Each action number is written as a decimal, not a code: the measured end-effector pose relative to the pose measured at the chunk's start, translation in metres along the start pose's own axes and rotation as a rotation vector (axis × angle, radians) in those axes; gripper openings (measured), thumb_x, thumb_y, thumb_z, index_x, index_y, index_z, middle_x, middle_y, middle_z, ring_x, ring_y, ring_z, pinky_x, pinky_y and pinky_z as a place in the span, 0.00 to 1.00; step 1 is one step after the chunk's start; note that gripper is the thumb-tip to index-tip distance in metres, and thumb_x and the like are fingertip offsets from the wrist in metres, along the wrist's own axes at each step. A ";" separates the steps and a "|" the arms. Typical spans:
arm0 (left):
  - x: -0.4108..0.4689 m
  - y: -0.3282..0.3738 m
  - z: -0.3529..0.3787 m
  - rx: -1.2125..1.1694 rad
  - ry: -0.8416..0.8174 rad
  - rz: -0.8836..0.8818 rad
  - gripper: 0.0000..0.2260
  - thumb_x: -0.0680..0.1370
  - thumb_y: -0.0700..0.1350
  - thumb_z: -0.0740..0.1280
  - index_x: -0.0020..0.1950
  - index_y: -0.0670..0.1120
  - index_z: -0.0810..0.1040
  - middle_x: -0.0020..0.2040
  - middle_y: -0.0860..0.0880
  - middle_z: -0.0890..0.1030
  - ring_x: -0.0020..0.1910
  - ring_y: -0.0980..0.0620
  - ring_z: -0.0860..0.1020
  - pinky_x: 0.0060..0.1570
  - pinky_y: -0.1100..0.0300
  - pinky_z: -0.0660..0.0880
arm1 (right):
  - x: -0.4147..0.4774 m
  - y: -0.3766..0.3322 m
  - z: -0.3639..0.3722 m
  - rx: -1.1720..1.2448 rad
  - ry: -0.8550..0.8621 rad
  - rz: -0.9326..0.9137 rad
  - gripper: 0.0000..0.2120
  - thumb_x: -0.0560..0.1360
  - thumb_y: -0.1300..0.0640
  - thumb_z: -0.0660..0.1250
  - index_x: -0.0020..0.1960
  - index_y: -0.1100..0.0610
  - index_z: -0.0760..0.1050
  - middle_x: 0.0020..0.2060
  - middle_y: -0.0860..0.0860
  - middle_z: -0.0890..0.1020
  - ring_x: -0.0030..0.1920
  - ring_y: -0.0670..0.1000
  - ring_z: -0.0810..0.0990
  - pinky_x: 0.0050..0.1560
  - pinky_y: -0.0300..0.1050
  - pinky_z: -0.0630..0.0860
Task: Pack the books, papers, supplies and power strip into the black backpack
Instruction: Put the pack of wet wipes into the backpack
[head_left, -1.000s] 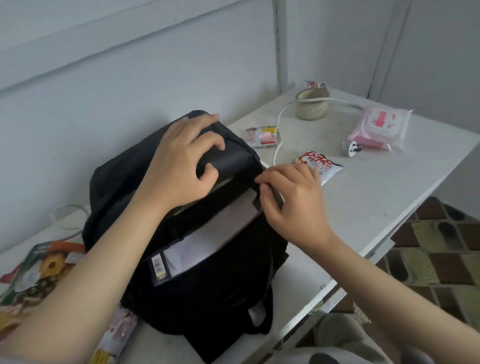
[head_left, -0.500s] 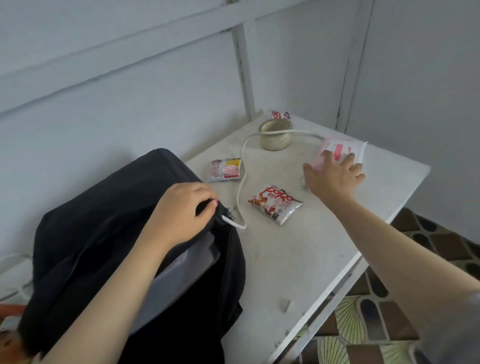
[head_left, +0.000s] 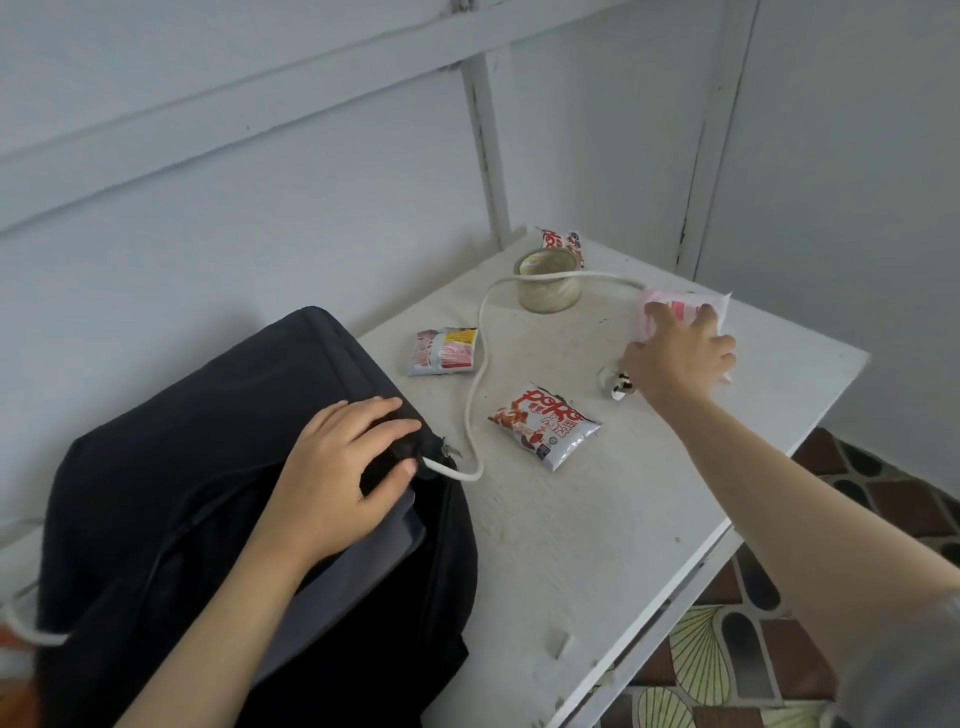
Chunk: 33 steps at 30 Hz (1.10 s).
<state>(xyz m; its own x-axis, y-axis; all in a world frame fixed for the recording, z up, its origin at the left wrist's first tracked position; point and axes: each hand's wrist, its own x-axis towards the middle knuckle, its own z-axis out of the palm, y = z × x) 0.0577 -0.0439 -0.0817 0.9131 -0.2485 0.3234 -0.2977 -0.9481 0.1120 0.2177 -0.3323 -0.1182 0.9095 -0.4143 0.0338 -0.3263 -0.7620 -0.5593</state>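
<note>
The black backpack (head_left: 197, 467) stands open at the left of the white table (head_left: 597, 530), with grey papers (head_left: 353, 566) showing in its mouth. My left hand (head_left: 343, 478) grips the upper rim of the opening. A white power cord (head_left: 480, 374) runs out of the bag, loops across the table and over a roll of tape (head_left: 549, 288). My right hand (head_left: 675, 353) reaches to the far right and rests on a pink pack of wipes (head_left: 670, 306), fingers curled over it. A white plug (head_left: 615, 384) lies just beside that wrist.
Three snack packets lie on the table: one red and white (head_left: 543, 423) in the middle, one (head_left: 444, 351) near the bag, one (head_left: 563, 244) behind the tape. White walls close the back. The table's right edge drops to a patterned floor (head_left: 883, 504).
My right hand left the backpack's zipper and reached across the table onto the pink wipes. My view swung right. The left hand stays on the bag's rim.
</note>
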 end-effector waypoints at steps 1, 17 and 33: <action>-0.004 -0.001 -0.002 0.018 -0.027 0.016 0.22 0.73 0.57 0.61 0.63 0.49 0.77 0.66 0.49 0.74 0.64 0.50 0.71 0.68 0.54 0.60 | -0.003 0.002 -0.002 0.028 0.016 -0.013 0.23 0.72 0.58 0.63 0.66 0.46 0.71 0.71 0.59 0.60 0.61 0.65 0.65 0.63 0.55 0.60; -0.110 -0.046 -0.059 0.406 -0.172 0.200 0.53 0.57 0.55 0.80 0.76 0.56 0.55 0.77 0.39 0.53 0.74 0.39 0.53 0.71 0.42 0.45 | -0.217 -0.035 -0.033 0.825 -0.184 -0.269 0.18 0.72 0.59 0.67 0.58 0.41 0.77 0.59 0.47 0.73 0.55 0.37 0.73 0.48 0.28 0.74; -0.123 -0.087 -0.148 0.008 0.017 0.029 0.22 0.76 0.38 0.66 0.65 0.59 0.72 0.29 0.60 0.70 0.27 0.64 0.66 0.31 0.65 0.63 | -0.377 -0.042 0.004 0.577 -0.319 -0.636 0.20 0.71 0.50 0.65 0.62 0.37 0.74 0.69 0.41 0.65 0.68 0.43 0.63 0.62 0.53 0.72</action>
<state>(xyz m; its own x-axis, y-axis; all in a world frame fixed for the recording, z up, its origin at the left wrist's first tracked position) -0.0698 0.0982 0.0077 0.8994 -0.2722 0.3421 -0.3213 -0.9422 0.0948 -0.1102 -0.1428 -0.1107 0.9296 0.2211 0.2949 0.3620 -0.3974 -0.8432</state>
